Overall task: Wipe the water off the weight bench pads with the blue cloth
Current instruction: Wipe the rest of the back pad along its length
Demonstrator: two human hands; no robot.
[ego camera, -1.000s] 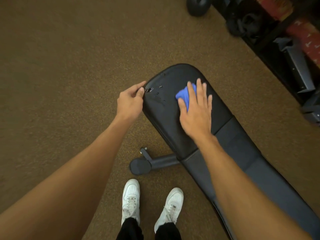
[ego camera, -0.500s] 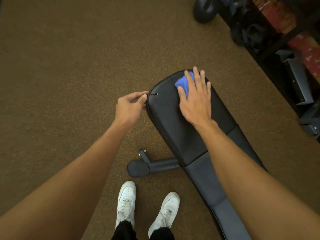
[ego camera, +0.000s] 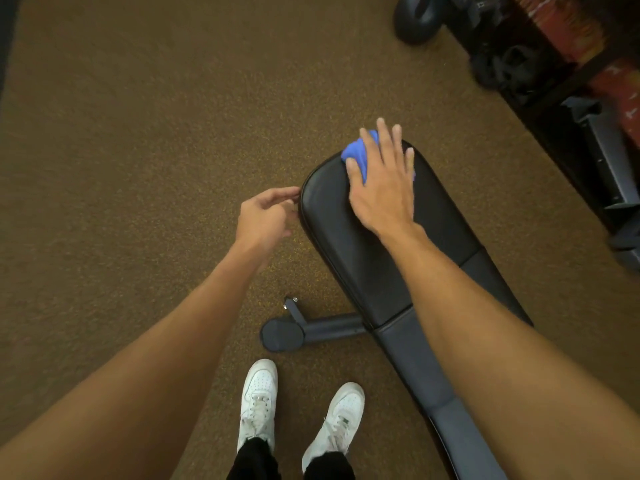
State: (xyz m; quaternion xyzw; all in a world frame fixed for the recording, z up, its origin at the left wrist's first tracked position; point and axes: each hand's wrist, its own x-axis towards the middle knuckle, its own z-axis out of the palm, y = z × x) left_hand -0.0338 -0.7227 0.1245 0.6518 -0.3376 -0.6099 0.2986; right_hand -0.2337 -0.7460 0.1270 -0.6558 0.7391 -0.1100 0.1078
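Brown speckled floor (ego camera: 138, 133) all round. Black bench: head pad (ego camera: 363, 271) runs diagonally, seat pad (ego camera: 415, 368) butts against its near end. Dark rack (ego camera: 595, 150) of gear to the right, well apart from the bench; round weight (ego camera: 415, 22) up top. Bench foot bar (ego camera: 318, 329) sticks out left, just ahead of white shoes (ego camera: 259, 393). Right forearm crosses and hides part of both pads. Right hand (ego camera: 381, 188) flat, fingers straight and spread, pressing blue cloth (ego camera: 356, 152) on head pad's far end. Left hand (ego camera: 263, 220) loosely bent, holding nothing, fingertips at pad's left edge.

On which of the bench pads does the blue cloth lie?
On the wide end pad, under the right hand; not the narrower pad nearer the shoes.
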